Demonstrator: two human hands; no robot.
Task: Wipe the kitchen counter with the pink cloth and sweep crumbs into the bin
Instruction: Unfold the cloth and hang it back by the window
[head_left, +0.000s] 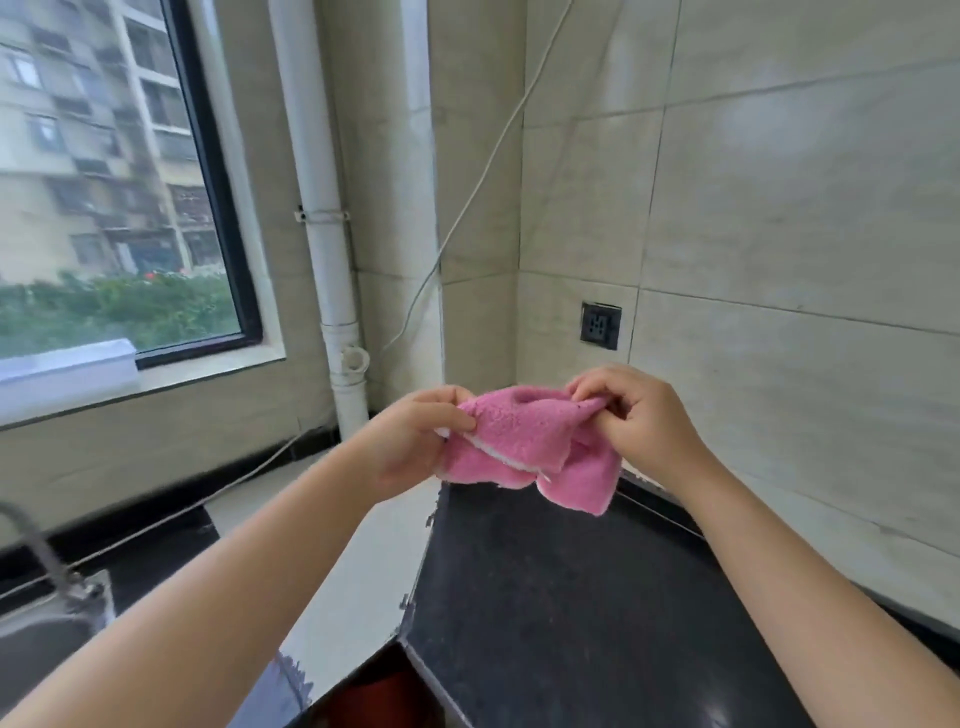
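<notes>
Dark counter (561, 613), the landmark, meets the tiled wall at its far end; both forearms reach out over it. Above its far end hangs the pink cloth (524, 447), clear of the surface. Left hand (410, 441) pinches the cloth's left edge with thumb over curled fingers; right hand (639, 421) grips its bunched right corner.

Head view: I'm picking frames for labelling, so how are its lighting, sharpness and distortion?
Head view: soft daylight from the black-framed window, with pale glare on the beige wall tiles; the buildings outside and the left edge are smeared; the fluffy pink cloth, pinched by the left hand and right hand, is fairly sharp; wide-angle bending curves the white drain pipe.
</notes>
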